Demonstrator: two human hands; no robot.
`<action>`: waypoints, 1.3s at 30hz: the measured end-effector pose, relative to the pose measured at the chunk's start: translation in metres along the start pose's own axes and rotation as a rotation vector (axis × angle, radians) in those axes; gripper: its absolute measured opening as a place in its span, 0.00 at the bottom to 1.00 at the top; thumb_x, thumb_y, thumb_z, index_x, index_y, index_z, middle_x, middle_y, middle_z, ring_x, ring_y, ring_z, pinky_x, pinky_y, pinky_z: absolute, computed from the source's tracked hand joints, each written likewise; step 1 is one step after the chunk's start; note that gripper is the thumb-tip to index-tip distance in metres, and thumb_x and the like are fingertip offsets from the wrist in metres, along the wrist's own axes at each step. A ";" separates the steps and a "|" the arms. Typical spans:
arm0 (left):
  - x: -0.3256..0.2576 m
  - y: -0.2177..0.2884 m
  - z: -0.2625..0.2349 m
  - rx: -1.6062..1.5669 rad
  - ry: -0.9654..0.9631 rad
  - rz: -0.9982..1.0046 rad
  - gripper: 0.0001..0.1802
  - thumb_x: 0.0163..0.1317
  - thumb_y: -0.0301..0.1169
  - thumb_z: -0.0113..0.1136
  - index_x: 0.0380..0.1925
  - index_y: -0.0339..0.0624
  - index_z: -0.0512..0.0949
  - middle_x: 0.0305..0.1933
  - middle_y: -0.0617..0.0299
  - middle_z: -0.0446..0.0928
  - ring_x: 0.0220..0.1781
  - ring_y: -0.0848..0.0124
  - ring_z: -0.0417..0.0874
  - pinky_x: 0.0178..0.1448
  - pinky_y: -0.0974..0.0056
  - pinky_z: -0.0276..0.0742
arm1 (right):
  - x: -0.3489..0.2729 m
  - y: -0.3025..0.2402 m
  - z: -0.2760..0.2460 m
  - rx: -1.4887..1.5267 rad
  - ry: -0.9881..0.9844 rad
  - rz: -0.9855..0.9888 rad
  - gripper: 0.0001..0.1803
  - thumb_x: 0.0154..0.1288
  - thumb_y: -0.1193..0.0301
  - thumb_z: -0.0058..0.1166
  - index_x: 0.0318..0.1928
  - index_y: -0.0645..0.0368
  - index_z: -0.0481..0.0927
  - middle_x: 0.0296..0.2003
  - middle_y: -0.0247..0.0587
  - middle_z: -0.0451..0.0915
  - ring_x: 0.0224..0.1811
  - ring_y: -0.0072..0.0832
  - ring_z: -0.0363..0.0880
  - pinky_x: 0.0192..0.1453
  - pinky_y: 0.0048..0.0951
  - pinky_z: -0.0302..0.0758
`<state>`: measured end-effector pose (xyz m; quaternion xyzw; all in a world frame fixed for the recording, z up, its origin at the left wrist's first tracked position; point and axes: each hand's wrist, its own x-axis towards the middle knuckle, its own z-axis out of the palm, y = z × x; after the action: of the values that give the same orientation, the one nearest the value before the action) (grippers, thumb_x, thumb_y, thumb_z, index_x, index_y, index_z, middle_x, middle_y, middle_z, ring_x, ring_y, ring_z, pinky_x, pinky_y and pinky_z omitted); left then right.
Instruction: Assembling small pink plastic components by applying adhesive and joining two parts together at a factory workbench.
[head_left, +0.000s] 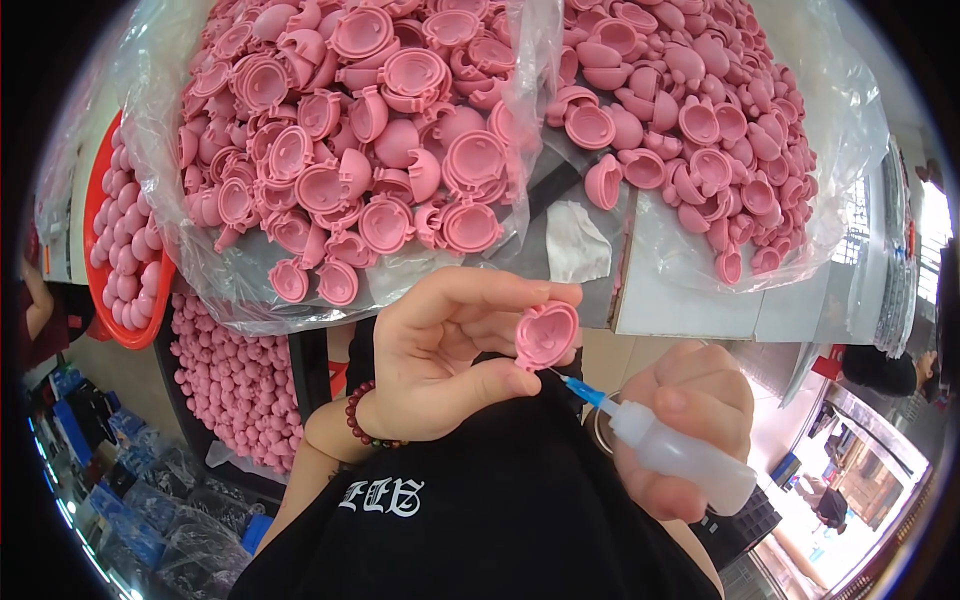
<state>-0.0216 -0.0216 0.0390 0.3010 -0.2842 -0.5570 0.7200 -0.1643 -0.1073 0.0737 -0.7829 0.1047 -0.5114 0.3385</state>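
Between the fingertips and thumb of my left hand (440, 350) is a small pink plastic half-shell (547, 335), its hollow side turned toward my right. My right hand (690, 420) is closed around a translucent white squeeze bottle (690, 460). The bottle is tilted, and its blue needle tip (582, 390) points up and left, close to the lower edge of the half-shell. Whether the needle touches the shell I cannot tell. Beyond my hands lies a heap of larger pink half-shells (390, 140) on clear plastic, with a second heap of pink shells (700, 120) to its right.
A crumpled white paper (578, 243) lies on the table just past my hands. At the far left stands a red basket (160, 310) of pink balls. Below the table's left side, a dark crate holds many small pink pieces (240, 380). Plastic sheeting (280, 320) hangs over the table's front edge.
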 end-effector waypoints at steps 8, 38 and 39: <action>0.002 0.005 0.000 -0.005 -0.039 0.003 0.25 0.46 0.18 0.61 0.44 0.30 0.63 0.48 0.43 0.69 0.48 0.62 0.75 0.51 0.64 0.71 | -0.017 0.028 -0.053 -0.452 0.799 0.125 0.27 0.57 0.57 0.44 0.44 0.74 0.67 0.28 0.46 0.72 0.28 0.29 0.70 0.31 0.22 0.67; 0.005 0.001 0.010 -0.090 -0.125 -0.033 0.24 0.48 0.15 0.54 0.47 0.32 0.61 0.52 0.41 0.65 0.51 0.60 0.72 0.54 0.62 0.69 | -0.009 0.021 -0.071 -0.661 0.138 0.607 0.17 0.43 0.81 0.56 0.39 0.63 0.73 0.27 0.32 0.74 0.27 0.17 0.69 0.31 0.15 0.62; 0.006 0.001 0.009 -0.113 -0.123 -0.030 0.24 0.48 0.15 0.55 0.47 0.32 0.61 0.52 0.41 0.65 0.51 0.61 0.72 0.54 0.62 0.69 | -0.010 0.015 -0.068 -0.360 0.113 0.728 0.17 0.44 0.81 0.56 0.40 0.63 0.73 0.28 0.32 0.74 0.28 0.16 0.69 0.31 0.14 0.63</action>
<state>-0.0267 -0.0282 0.0461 0.2295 -0.2914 -0.6005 0.7084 -0.2261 -0.1420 0.0737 -0.7121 0.4811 -0.3741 0.3485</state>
